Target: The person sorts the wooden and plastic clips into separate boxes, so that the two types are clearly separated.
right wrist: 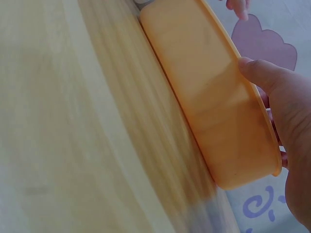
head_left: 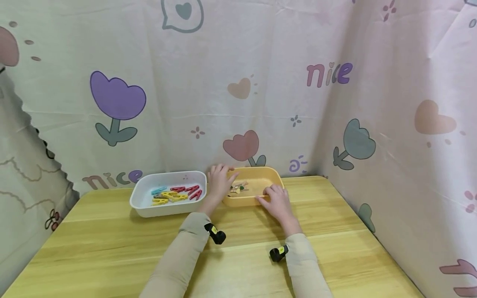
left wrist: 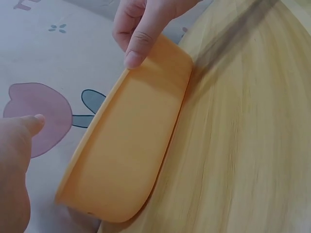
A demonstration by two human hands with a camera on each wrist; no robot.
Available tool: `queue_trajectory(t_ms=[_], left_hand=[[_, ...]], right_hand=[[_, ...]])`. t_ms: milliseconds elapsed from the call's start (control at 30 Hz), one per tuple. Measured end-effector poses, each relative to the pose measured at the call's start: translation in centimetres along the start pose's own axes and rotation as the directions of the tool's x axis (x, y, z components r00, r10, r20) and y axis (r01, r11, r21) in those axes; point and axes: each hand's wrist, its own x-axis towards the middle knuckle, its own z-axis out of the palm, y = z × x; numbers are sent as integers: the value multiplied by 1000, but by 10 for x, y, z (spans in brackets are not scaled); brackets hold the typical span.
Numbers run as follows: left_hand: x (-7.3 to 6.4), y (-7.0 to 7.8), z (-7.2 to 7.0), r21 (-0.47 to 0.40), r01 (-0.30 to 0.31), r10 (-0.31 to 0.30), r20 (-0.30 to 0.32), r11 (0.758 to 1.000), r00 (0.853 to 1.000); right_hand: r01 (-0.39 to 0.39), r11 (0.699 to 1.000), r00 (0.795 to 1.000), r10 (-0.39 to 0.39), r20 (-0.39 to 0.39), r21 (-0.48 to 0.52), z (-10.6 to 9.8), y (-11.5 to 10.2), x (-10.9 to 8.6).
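Note:
My right hand [head_left: 278, 203] pinches the front rim of a yellow-orange plastic tub [head_left: 268, 176], thumb outside and fingers over the inside, near the right end. Over the same tub's left end hovers my left hand [head_left: 219, 182], its thumb held out and nothing in its grasp. Inside the tub lie several small wooden clothespins [head_left: 238, 188], one with a green part, partly hidden by the left hand. To the left, a white plastic tub [head_left: 167, 212] holds several plastic clothespins: red ones [head_left: 193, 190], yellow ones [head_left: 175, 196] and blue ones [head_left: 158, 190].
Both tubs stand side by side near the back edge of a wooden table [head_left: 242, 265]. A patterned cloth [head_left: 283, 82] hangs close behind and along the right side. Small black cameras are strapped at both wrists.

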Motion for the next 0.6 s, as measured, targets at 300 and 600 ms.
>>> queue_trajectory(t_ms=[300,600], left_hand=[[-9,-9,-18,47,-68,68,-1,997,998],[-16,-21,-40,98,-143,143,6,985,990]], right_hand=[[2,1000,1000,-2,-2,-6,0,1,0],[1,1000,1000,-1,-6,3,-2,-1,-1]])
